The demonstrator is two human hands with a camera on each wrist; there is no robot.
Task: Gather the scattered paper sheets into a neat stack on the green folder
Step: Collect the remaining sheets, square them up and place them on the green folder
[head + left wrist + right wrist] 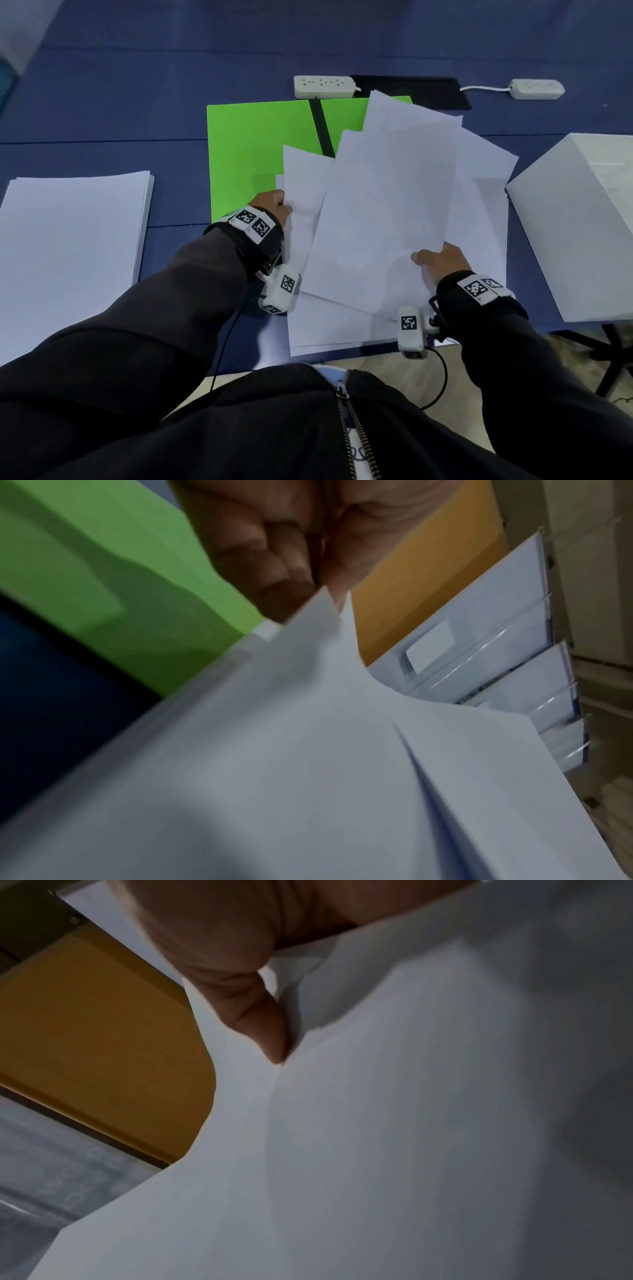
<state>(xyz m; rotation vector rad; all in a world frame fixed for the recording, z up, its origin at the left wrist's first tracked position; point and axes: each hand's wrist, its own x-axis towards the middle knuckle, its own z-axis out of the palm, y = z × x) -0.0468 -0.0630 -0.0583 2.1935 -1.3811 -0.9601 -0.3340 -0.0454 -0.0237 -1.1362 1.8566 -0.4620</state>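
Both hands (442, 257) gripping sheets (387, 212), fingers hidden

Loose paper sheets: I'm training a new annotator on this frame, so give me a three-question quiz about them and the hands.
1. True or false: the loose paper sheets already form a squared stack on the green folder.
2. Which hand grips the sheets' edge nearest the folder? A) left hand B) right hand C) neither
3. Fill in: the neat white paper stack lying apart from the fan lies to the person's ____.

Key
1. False: they are fanned at different angles, partly over the folder and partly over the blue table.
2. A; the left wrist view shows its fingers pinching a corner.
3. Left.
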